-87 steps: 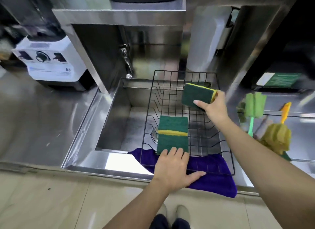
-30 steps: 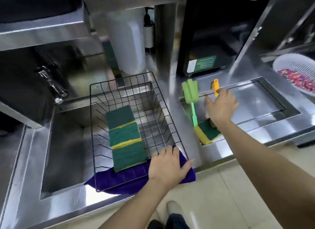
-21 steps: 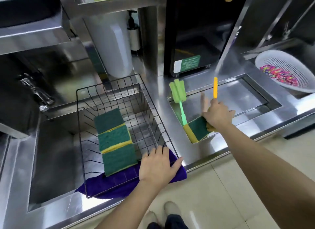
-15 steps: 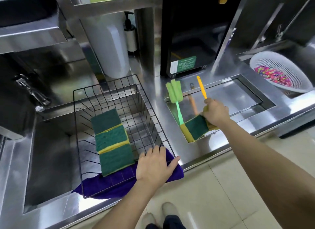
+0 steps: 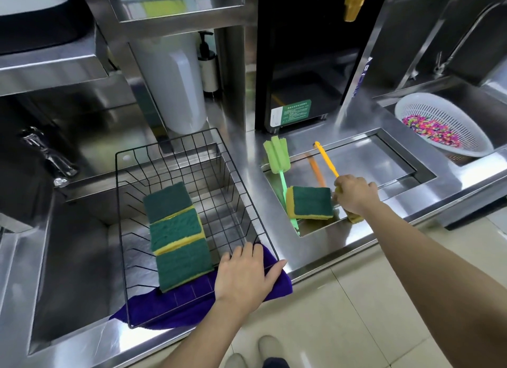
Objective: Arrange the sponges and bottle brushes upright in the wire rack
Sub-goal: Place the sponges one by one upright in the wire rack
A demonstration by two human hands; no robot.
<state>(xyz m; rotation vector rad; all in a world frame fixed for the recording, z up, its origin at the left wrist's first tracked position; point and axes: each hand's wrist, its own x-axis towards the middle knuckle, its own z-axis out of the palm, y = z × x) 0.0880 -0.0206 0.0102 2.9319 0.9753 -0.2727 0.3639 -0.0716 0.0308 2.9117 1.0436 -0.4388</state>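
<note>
A black wire rack [image 5: 124, 203] sits over the left sink and holds three green-and-yellow sponges [image 5: 175, 234] leaning in a row. My left hand [image 5: 247, 277] lies flat on the rack's near right corner, fingers spread. In the shallow tray to the right, my right hand [image 5: 356, 193] is closed around the yellow bottle brush [image 5: 326, 160], its handle pointing up and back. Beside that hand a fourth sponge [image 5: 311, 203] stands on edge. The green bottle brush [image 5: 278, 159] lies to the sponge's left, head toward the back.
A purple cloth [image 5: 170, 304] lies under the rack's front edge. A tap [image 5: 49, 156] stands at the sink's left rear. A white container [image 5: 175, 79] and a pump bottle [image 5: 207, 63] stand behind the rack. A white colander [image 5: 444, 126] with coloured bits sits far right.
All three sponges went into the rack. My right hand then moved to the right tray and took hold of the yellow brush, tilting its handle up. My left hand stayed on the rack.
</note>
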